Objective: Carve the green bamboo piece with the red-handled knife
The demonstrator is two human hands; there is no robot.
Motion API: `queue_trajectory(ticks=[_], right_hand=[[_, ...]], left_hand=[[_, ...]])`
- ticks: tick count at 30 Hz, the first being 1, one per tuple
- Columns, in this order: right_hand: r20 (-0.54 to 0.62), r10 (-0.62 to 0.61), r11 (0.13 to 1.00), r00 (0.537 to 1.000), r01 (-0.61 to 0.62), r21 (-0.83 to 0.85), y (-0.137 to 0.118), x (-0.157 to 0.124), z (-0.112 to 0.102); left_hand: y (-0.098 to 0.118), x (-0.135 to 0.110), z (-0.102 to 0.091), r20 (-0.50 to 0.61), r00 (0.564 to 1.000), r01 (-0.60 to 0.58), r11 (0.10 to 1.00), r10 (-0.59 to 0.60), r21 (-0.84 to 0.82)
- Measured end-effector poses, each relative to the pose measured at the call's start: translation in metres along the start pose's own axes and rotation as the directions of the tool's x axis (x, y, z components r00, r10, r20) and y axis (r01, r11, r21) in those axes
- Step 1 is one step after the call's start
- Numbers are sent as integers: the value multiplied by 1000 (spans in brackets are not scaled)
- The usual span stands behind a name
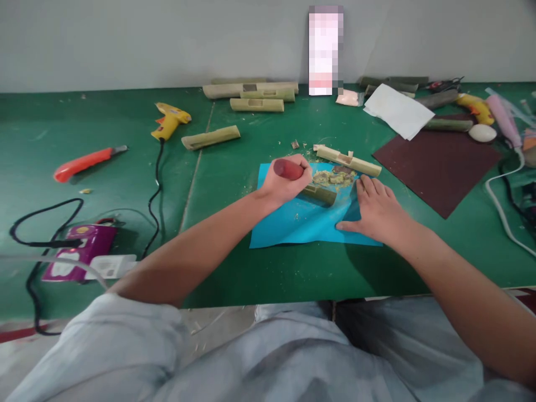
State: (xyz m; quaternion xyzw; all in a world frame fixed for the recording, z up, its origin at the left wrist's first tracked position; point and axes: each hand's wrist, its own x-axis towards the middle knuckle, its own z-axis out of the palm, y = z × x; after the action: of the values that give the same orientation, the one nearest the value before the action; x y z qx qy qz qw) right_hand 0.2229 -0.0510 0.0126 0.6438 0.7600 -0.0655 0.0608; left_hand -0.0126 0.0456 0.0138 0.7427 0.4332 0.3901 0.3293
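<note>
My left hand (285, 181) is closed around a tool with a rounded dark red handle (288, 169); its working end is hidden behind my fingers. Just right of that hand lies a short green bamboo piece (320, 195) with a notch cut in it, on a blue sheet (288, 226). With fingers spread, my right hand (377, 209) lies on the right side of the sheet, which is creased there. Bamboo shavings (333, 177) are heaped between the two hands. Behind them rests a pale notched bamboo piece (349, 160).
Several cut bamboo pieces (257, 105) lie toward the wall. To the left are a yellow glue gun (168, 121), an orange-handled cutter (86, 163) and a purple power strip (81, 251) with cords. A brown sheet (439, 167) and white paper (397, 110) are on the right.
</note>
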Motion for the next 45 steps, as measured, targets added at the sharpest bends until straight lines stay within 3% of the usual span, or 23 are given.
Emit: queue_trajectory(ticks=[6, 10, 13, 16, 19, 27, 30, 33, 35, 38, 41, 45], right_hand=[[0, -11, 997, 1000, 11, 77, 12, 3, -7], [-185, -24, 977, 982, 63, 205, 22, 10, -27], [-335, 34, 998, 941, -13, 66, 30, 30, -38], [-250, 24, 998, 968, -37, -47, 42, 56, -38], [-157, -30, 996, 987, 16, -89, 51, 78, -33], [-241, 10, 1000, 970, -16, -22, 65, 119, -34], [-303, 10, 1000, 953, -10, 4, 53, 118, -43], [-418, -39, 987, 908, 99, 123, 18, 96, -46], [-403, -118, 960, 907, 208, 187, -14, 75, -43], [-333, -206, 943, 920, 278, 184, -51, 53, -29], [-337, -269, 936, 902, 328, 130, -63, 50, -14], [-392, -293, 918, 872, 371, 139, -61, 58, 1]], left_hand=[[-4, 10, 1, 8, 998, 63, 998, -63, -22], [1, 8, -2, 43, 991, 127, 992, -128, 18], [7, 5, -5, 61, 982, 179, 983, -181, 40], [11, 2, -7, 60, 979, 193, 981, -195, 34], [10, -2, -7, 69, 980, 185, 982, -188, 45], [-2, -6, -6, 74, 990, 108, 981, -121, 158], [0, -8, -8, 73, 991, 100, 984, -112, 148], [3, -9, -9, 65, 995, 75, 994, -80, 81], [2, -10, -8, 14, 998, 60, 998, -60, 1], [-3, -10, -5, -99, 994, 40, 988, -55, -152], [-9, -10, -2, -155, 988, -15, 973, -22, -230], [-13, -9, -1, -164, 986, -44, 983, 14, -180]])
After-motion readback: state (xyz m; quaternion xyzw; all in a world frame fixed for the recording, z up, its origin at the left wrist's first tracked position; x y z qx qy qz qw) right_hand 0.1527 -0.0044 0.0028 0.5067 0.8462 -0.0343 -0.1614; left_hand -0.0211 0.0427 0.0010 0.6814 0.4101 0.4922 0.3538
